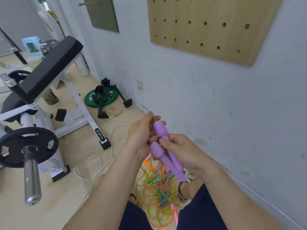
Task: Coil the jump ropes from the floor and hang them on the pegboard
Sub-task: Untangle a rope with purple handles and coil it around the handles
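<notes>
Head view is showing me gathering the purple handles (pixel 159 129), my right hand (pixel 184 151) gripping their shafts and my left hand (pixel 141 135) curling round the upper one by its cord (pixel 154 118), the jump ropes (pixel 157 188) lying tangled on the floor (pixel 66 206) at its wall edge, so I am expecting coiling next, then the pegboard (pixel 207 27).

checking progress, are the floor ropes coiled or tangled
Tangled: the ropes lie in a loose, criss-crossing multicoloured heap on the floor; no neat loops.

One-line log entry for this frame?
stage: pre-coil | left hand: holds purple handles | right hand: holds same | rope pile: tangled on floor
</notes>
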{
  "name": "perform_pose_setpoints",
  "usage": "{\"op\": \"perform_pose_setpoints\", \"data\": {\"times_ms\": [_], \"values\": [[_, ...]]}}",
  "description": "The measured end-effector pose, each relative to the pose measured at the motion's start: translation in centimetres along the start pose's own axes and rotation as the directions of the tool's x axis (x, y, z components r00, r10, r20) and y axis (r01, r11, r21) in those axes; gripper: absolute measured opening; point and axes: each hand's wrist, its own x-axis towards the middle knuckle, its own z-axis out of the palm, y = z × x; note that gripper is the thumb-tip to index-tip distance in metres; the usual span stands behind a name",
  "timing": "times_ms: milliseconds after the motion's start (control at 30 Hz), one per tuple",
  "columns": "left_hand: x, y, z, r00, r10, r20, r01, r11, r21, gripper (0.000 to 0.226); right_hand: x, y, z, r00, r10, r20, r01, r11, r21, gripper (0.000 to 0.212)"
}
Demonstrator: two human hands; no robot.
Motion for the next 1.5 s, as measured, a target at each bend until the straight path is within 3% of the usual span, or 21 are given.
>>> {"op": "perform_pose_setpoints", "data": {"times_ms": [100, 300, 433, 600, 700, 767, 833, 900, 967, 1033, 1100, 1200, 1300, 1500], "values": [[0.6, -0.2, -0.2, 1.000, -0.003, -0.014, 0.002, 0.998, -0.060, 0.030, -0.5, 0.4, 0.4, 0.996, 0.050, 0.077, -0.069, 0.962, 0.265, 0.027], [1.8, -0.6, 0.0, 0.999, -0.035, -0.018, 0.029, 0.957, -0.288, 0.027, -1.3, 0.3, 0.5, 0.980, 0.057, 0.192, -0.152, 0.835, 0.529, 0.034], [2.6, -0.3, -0.2, 0.998, -0.058, -0.009, 0.051, 0.932, -0.360, 0.033, -2.0, -0.1, 0.6, 0.979, 0.080, 0.187, -0.178, 0.783, 0.596, 0.031], [2.8, 0.0, 0.4, 0.998, -0.033, -0.046, 0.013, 0.921, -0.390, 0.015, -2.7, -0.4, 0.7, 0.956, 0.081, 0.283, -0.238, 0.777, 0.583, 0.031], [2.4, -0.1, 0.2, 0.997, 0.013, -0.073, -0.033, 0.959, -0.282, 0.013, -2.9, -0.5, 0.6, 0.966, 0.081, 0.244, -0.220, 0.753, 0.620, 0.025], [1.8, -0.2, -0.2, 0.986, 0.132, -0.104, -0.129, 0.991, 0.032, 0.029, -2.9, -0.6, 0.4, 0.980, 0.053, 0.194, -0.173, 0.713, 0.679, 0.024], [1.0, 0.0, -0.8, 0.963, 0.253, -0.097, -0.215, 0.932, 0.293, 0.046, -2.9, -0.7, 0.3, 0.989, 0.034, 0.146, -0.128, 0.695, 0.708, 0.024], [0.0, 0.6, -1.1, 0.975, 0.219, -0.023, -0.195, 0.905, 0.378, 0.050, -2.9, -0.8, 0.3, 0.996, 0.031, 0.087, -0.083, 0.718, 0.691, 0.027], [-1.3, 1.0, -1.0, 0.984, 0.095, 0.149, -0.152, 0.885, 0.440, 0.049, -2.8, -0.7, 0.6, 0.999, 0.017, 0.029, -0.031, 0.756, 0.653, 0.027], [-1.9, 0.4, -0.6, 0.964, 0.074, 0.254, -0.175, 0.898, 0.404, 0.041, -2.8, -0.7, 1.1, 1.000, 0.001, -0.007, 0.003, 0.803, 0.596, 0.026], [-2.0, -0.3, -0.3, 0.967, 0.137, 0.216, -0.196, 0.939, 0.281, 0.038, -2.9, -0.6, 1.4, 1.000, 0.004, -0.006, 0.000, 0.839, 0.545, 0.025], [-1.9, -0.7, 0.1, 0.969, 0.200, 0.146, -0.230, 0.944, 0.236, 0.042, -3.3, -0.5, 1.5, 0.996, 0.046, 0.075, -0.078, 0.852, 0.517, 0.025], [-2.4, -0.4, 0.4, 0.967, 0.201, 0.158, -0.231, 0.952, 0.201, 0.038, -3.6, -0.5, 1.5, 0.979, 0.078, 0.189, -0.175, 0.799, 0.575, 0.028], [-2.7, -0.9, 0.1, 0.940, 0.185, 0.286, -0.273, 0.911, 0.309, 0.030, -3.0, 0.8, 2.0, 0.921, 0.095, 0.378, -0.339, 0.674, 0.656, 0.027]]}}
